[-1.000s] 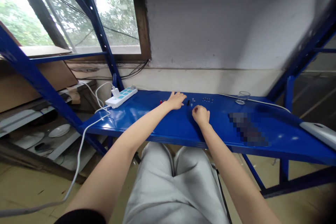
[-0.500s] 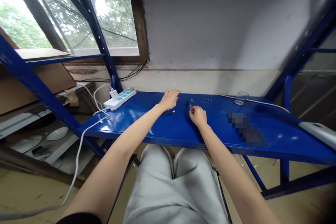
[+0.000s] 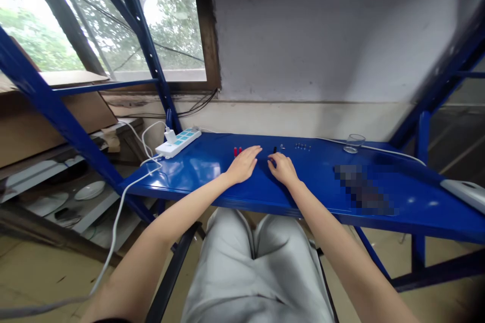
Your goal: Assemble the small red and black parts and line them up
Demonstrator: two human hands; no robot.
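Seen from the wearer's own head, two bare forearms reach forward over a glossy blue metal tabletop (image 3: 189, 184) that runs along a white wall. The left hand (image 3: 244, 165) lies palm down, its fingers (image 3: 256, 151) spread fairly wide and holding nothing, and two small red pieces (image 3: 237, 151) stand just beyond and to the left of them. The right hand (image 3: 283, 169) rests just beside it, its fingers (image 3: 273, 162) curled narrowly inward, close to a small black piece (image 3: 275, 150). Whether those fingertips touch or hold anything cannot be told, because the hand hides what lies under them.

The red and black pieces look light, stiff and too small for a full grip, so a pinch between fingertip and thumb, taken from the sides, seems the likeliest hold. On the shiny painted metal they may slide or roll if nudged.

Farther right, a short row of tiny metal studs (image 3: 302, 147) lies near the wall, and a clear drinking glass (image 3: 354, 143), likely fragile, stands beyond them. To the left sits a white power strip (image 3: 178, 143) with a plugged-in adapter (image 3: 170, 136).
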